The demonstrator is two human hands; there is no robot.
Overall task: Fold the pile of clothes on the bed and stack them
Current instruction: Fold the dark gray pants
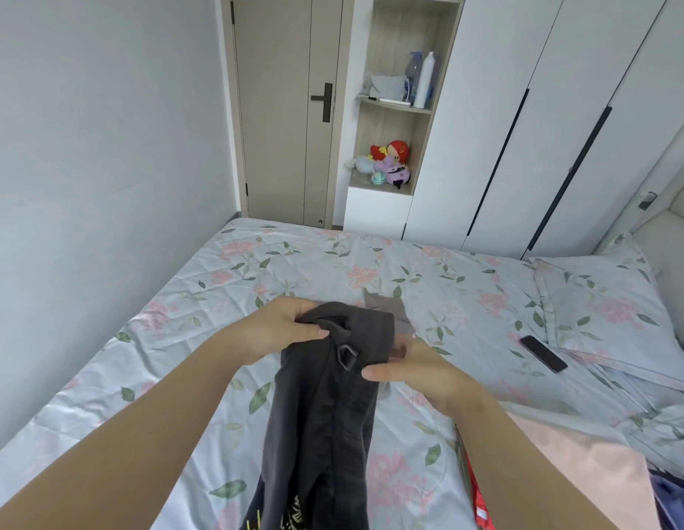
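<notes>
A bare left forearm reached in from the lower left. The left hand (279, 325) gripped the top edge of a dark grey garment (325, 407), its fingers (313, 331) curled over the bunched cloth with the thumb pressed on the near face. The garment was held up above the floral bed (141, 357) and hung down past the bottom edge of the view, with a small loop tag (348, 355) showing near its top. The right hand (424, 372) pinched the garment's right edge, thumb in front and the other fingers hidden behind the cloth. Just beyond the hands, a flat grey cloth (386, 306) lay on the sheet. Further right, a dark phone (543, 353) lay beside a floral pillow (600, 300). At the lower right, a pink garment (585, 460) lay on the bed, with a red item (475, 487) at its left edge and bluish cloth (675, 499) at its right.
</notes>
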